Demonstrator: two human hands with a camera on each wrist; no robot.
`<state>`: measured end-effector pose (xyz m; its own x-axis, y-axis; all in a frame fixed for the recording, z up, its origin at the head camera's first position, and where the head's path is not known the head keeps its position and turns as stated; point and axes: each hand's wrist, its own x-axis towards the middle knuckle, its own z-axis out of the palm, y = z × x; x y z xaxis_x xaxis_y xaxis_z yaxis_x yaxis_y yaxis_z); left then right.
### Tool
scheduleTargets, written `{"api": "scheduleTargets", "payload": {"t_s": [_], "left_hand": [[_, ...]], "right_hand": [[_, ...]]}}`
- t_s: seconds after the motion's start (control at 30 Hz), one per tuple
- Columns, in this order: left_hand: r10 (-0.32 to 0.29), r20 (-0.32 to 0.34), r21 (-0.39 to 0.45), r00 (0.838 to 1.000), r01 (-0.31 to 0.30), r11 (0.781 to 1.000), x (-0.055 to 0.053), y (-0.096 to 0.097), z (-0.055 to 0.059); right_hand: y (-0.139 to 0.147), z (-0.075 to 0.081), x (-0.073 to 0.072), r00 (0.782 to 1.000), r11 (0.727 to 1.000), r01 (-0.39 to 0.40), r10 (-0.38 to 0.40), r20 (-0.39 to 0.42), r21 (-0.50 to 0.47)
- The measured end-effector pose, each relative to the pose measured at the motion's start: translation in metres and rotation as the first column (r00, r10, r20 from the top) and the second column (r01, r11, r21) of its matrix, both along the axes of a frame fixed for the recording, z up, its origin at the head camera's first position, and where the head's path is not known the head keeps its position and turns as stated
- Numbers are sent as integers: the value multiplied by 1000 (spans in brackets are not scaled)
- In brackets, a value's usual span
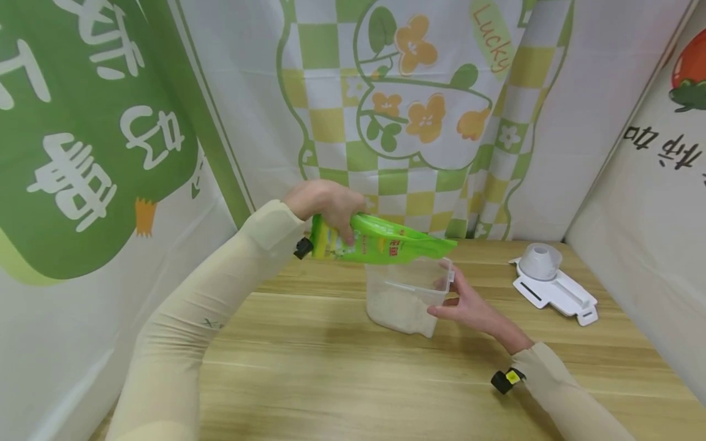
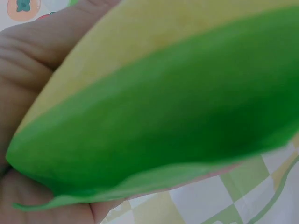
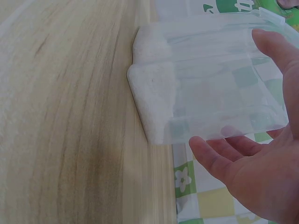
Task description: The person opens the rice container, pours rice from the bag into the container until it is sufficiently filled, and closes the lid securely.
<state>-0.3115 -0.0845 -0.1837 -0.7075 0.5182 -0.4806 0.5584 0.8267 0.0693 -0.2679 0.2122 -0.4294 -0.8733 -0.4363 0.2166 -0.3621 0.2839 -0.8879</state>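
- The green bag [image 1: 386,242] is held tilted on its side above the clear container [image 1: 380,294], its narrow end toward the right; whether it touches the rim, I cannot tell.
- The left hand [image 1: 333,205] grips the bag from above, thumb down its near face (the bag fills most of that wrist's view, blurred, and hides part of the fingers).
- The container stands upright on the wooden table [image 1: 309,355], a whitish filling [image 1: 397,309] in its lower part; the bag stands in the way of its far left rim.
- The right hand [image 1: 469,303] holds the container at its right side, thumb and fingers spread to opposite faces.
- Well apart to the right, a white flat piece [image 1: 562,291] lies on the table, a translucent cup [image 1: 540,261] standing on it.
- Beyond the table's back edge hangs a checked, flowered curtain [image 1: 320,46]; printed sheets close in both sides.
- Small black devices [image 1: 502,382] sit at both wrists, over pale sleeves [image 1: 182,306].
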Motion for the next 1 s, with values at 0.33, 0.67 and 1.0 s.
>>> {"api": "scheduleTargets", "payload": {"t_s": [0.33,0.67,1.0], "left_hand": [[-15,-6,-11,1000,15,1000,3,3,2],[-10,-1,-4,1000,10,1000,6,5,2],[-14,-19,-18,1000,14,1000,12,6,2]], "right_hand": [[2,0,-2,1000,1000,-9,9,-9,13],[3,0,-1,1000,1000,-9,9,-3,24],[3,1,0,1000,1000,1,-1,15,30]]}}
